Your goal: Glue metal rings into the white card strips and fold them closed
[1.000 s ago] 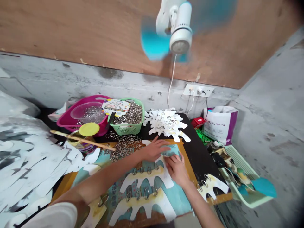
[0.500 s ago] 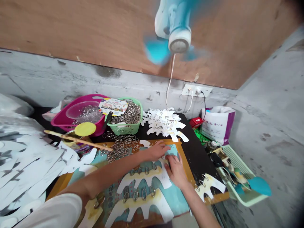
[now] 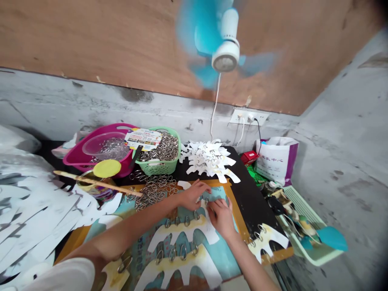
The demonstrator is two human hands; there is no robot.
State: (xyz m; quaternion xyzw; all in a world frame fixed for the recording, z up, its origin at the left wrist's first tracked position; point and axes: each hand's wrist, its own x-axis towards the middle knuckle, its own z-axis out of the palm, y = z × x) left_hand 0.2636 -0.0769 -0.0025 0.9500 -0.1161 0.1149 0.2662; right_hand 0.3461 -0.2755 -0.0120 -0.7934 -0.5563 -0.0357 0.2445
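Observation:
My left hand (image 3: pixel 194 193) and my right hand (image 3: pixel 220 216) meet over the top corner of a white cut-out card (image 3: pixel 182 232) fitted with metal rings, which lies on a picture board (image 3: pixel 230 190). The left fingers are curled in a pinch at a small ring on the card. The right hand presses the card's right end with bent fingers. A second ringed card (image 3: pixel 178 264) lies nearer me. Loose metal rings (image 3: pixel 154 188) are heaped just left of my left hand.
A green basket (image 3: pixel 159 155) and a pink basin (image 3: pixel 100 147) hold more rings at the back. Finished cards (image 3: pixel 209 159) are piled behind. Blank cards (image 3: pixel 33 218) are stacked on the left. A fan (image 3: pixel 226 52) spins overhead. A green tray (image 3: pixel 306 226) of oddments sits on the right.
My left hand has gone from lying flat to a curled pinch at the card's corner. My right hand has shifted slightly left. The view has tilted a little.

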